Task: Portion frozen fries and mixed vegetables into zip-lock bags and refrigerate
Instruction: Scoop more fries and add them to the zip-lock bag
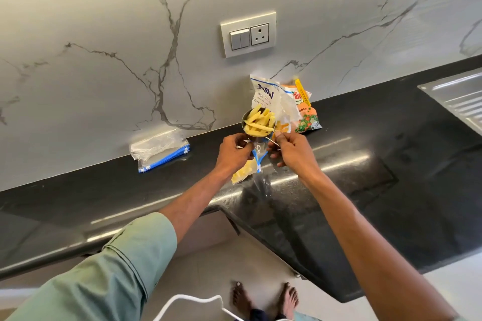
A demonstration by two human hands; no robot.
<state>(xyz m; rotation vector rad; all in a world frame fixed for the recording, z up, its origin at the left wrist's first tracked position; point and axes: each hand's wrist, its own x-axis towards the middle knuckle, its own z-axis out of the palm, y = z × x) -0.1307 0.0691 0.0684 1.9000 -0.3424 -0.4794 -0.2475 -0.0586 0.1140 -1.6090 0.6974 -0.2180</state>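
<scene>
A metal cup [258, 125] heaped with fries hangs above an open zip-lock bag [246, 171], which is already part-filled. The right hand [292, 150] pinches the cup's handle, and the left hand [234, 150] grips the bag's mouth, apparently to hold it wide for pouring. The fries packet [263, 95] and vegetable packet [306, 118] lean against the far wall of the dark counter [365, 151], with spare bags [159, 151] stacked to the left.

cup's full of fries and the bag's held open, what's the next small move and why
Probably tip the cup so the fries slide into the bag. The right hand pinches its handle, the left hand holds the bag's mouth just under it, and the bag holds only a few fries.
</scene>
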